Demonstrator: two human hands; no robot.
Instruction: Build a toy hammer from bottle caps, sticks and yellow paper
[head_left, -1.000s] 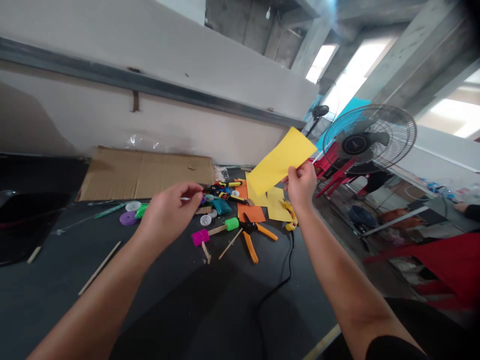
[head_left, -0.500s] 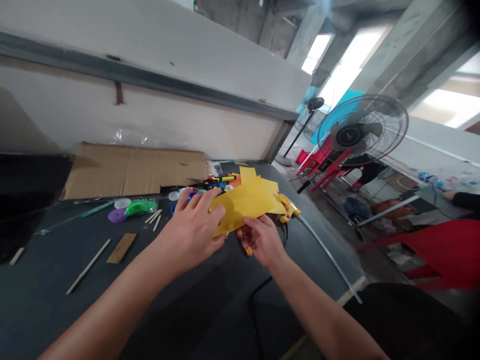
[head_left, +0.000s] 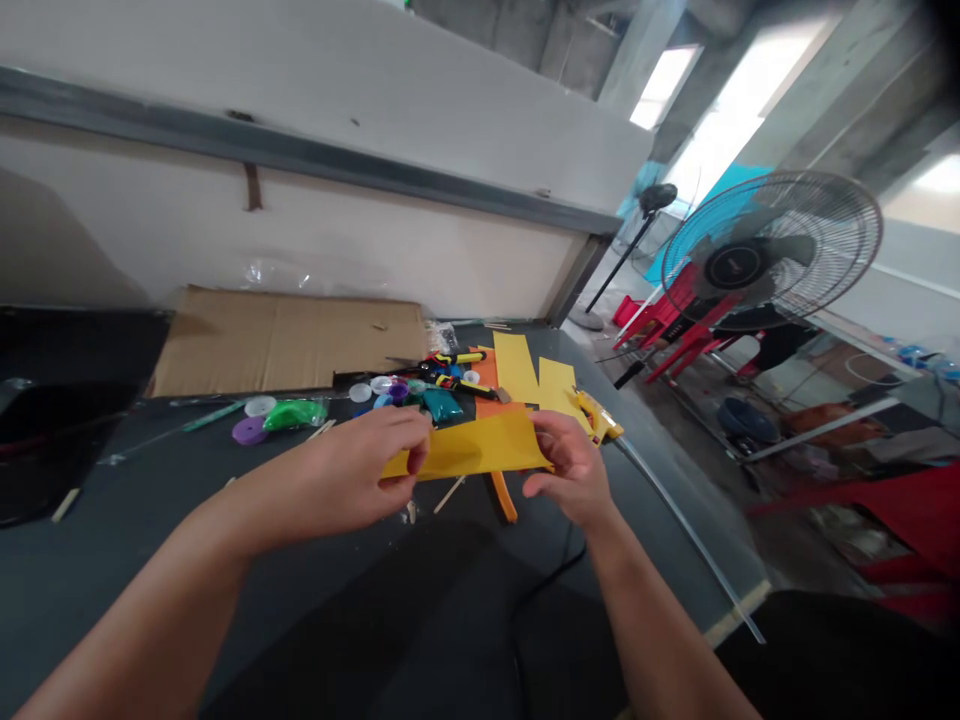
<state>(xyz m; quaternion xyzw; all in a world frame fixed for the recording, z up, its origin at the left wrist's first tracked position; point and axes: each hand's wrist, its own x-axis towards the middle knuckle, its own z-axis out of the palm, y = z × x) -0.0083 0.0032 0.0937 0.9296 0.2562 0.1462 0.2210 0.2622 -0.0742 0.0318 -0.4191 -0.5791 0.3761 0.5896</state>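
Observation:
Between my two hands a strip of yellow paper [head_left: 480,445] is held out lengthwise above the dark table. My left hand [head_left: 375,460] pinches its left end between thumb and bent fingers. At the opposite end my right hand [head_left: 576,468] has its fingers and thumb around the paper's edge. Below the strip, an orange handle [head_left: 504,498] sticks out; the rest of that tool is hidden. More yellow paper pieces [head_left: 516,368] lie just beyond, over an orange sheet [head_left: 487,375]. A yellow glue gun [head_left: 600,418] rests right of them.
Cardboard [head_left: 300,345] lies against the back panel. Tools with yellow-black handles [head_left: 465,385], white lids, a green packet [head_left: 296,413] and a purple lid [head_left: 250,430] clutter the middle. A clear rod [head_left: 690,540] crosses the right edge; a black cable [head_left: 547,580] runs forward.
The paper strip has come lower and nearer, turned more level. My right hand has shifted from its lower edge to its right end. The view has swung slightly left.

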